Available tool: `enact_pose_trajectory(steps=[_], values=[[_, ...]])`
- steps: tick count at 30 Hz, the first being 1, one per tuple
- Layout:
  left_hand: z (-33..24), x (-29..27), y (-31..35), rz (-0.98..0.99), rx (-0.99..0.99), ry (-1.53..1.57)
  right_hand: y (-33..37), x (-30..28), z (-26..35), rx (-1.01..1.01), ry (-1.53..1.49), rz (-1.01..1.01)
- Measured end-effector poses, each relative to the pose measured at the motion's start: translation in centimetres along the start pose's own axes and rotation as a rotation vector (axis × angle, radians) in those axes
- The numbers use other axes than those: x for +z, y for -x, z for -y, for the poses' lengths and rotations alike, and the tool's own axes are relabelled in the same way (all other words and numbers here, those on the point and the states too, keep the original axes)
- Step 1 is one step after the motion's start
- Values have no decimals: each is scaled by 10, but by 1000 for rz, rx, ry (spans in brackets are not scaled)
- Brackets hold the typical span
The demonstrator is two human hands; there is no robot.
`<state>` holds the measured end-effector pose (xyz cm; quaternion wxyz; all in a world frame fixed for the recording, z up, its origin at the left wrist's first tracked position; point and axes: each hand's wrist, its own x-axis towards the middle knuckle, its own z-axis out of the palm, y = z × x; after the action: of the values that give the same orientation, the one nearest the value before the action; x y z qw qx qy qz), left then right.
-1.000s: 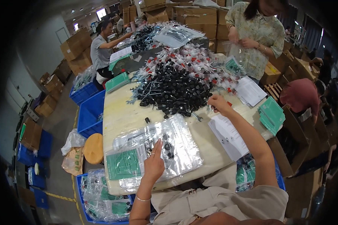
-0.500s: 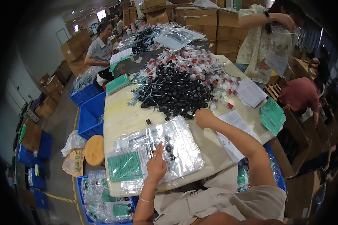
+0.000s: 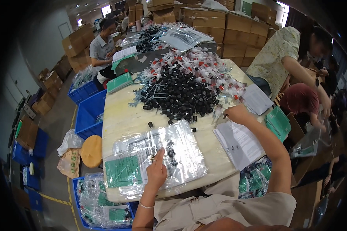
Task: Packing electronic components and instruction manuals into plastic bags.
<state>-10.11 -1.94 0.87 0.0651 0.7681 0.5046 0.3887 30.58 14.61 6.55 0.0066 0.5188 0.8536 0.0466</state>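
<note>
My left hand (image 3: 156, 173) rests on a stack of clear plastic bags (image 3: 189, 158), fingers stretched out along the film. By its fingertips several small black parts (image 3: 171, 153) lie on the bags, with a green printed sheet (image 3: 123, 171) to the left. My right hand (image 3: 239, 114) is at the right edge of the pile, fingers closed; a small dark thing shows at the fingertips, too little to name. Nearest to it are clear tubes with red and white parts (image 3: 218, 111) and the heap of black knobs (image 3: 177, 92). White paper sheets (image 3: 235, 142) lie below my right wrist.
Green booklets lie at the table's left (image 3: 119, 82) and right (image 3: 278, 123). Blue crates (image 3: 89, 119) stand along the left side; one near crate holds filled bags (image 3: 104, 200). A round stool (image 3: 91, 151) is beside the table. Co-workers are at the far left (image 3: 102, 48) and right (image 3: 275, 57).
My right hand has moved right, from the black knobs to the pile's right edge. My left hand stays on the bags. The co-worker at the right has bent down to the right.
</note>
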Motion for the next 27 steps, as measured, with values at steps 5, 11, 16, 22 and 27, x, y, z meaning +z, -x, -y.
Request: enact_pose_trajectory(steps=[5, 11, 16, 22, 27], values=[[-6, -6, -2, 51, -30, 38, -22, 37, -11, -46, 252, -110], [-9, -21, -13, 108, -79, 159, -31, 23, -21, -277, 320, -180], [-13, -45, -28, 130, -107, 203, -39, -32, -23, -78, 31, -5], [-16, -64, -46, 124, -102, 147, -43, -72, -30, 32, -531, -95], [-20, -73, -54, 109, -145, 2, -22, -127, 94, 145, -1361, 78]])
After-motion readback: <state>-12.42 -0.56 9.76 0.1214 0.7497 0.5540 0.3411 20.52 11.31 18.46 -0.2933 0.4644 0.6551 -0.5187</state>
